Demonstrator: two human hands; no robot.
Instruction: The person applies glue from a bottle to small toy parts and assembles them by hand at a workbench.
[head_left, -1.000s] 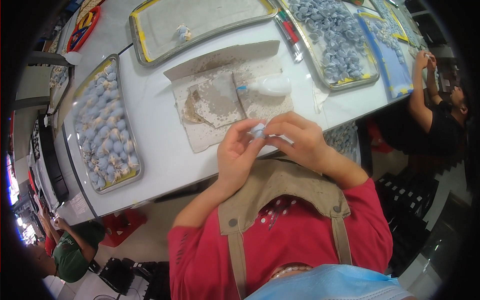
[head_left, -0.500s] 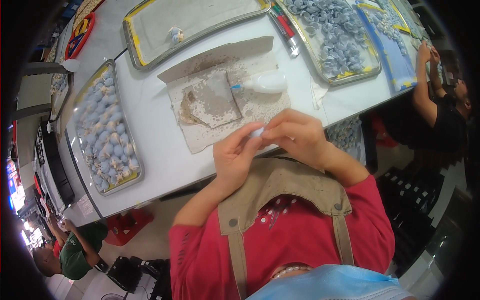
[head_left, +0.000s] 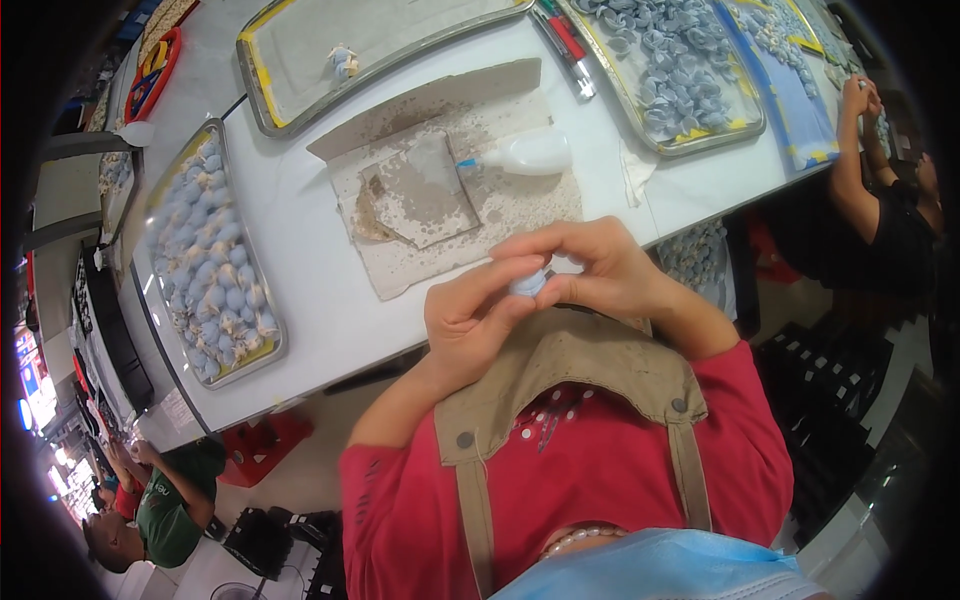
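Between my fingertips is a small pale-blue rounded piece (head_left: pixel 528 284), held above the table's near edge. My left hand (head_left: pixel 476 312) pinches it from the left, thumb below and fingers above. My right hand (head_left: pixel 597 272) closes on it from the other side, its fingers curled over the top. Parts of the piece are covered by the fingers. Just beyond my hands lies a stained cardboard sheet (head_left: pixel 535 215) with a smaller square board (head_left: pixel 425 185) on it. A white squeeze bottle (head_left: pixel 535 153) with a blue tip rests on its side there.
To the left stands a metal tray (head_left: pixel 283 352) of blue-and-cream rounded pieces. A larger tray (head_left: pixel 420 45) at the back holds one small figure (head_left: pixel 343 62). Pens (head_left: pixel 572 50) lie beside a tray of blue shell-like pieces (head_left: pixel 675 70). Co-workers sit at left (head_left: pixel 165 500) and right (head_left: pixel 860 210).
My right hand has turned and its fingers now arch over the piece. More of the pale-blue piece shows between my hands. The whole view has shifted slightly.
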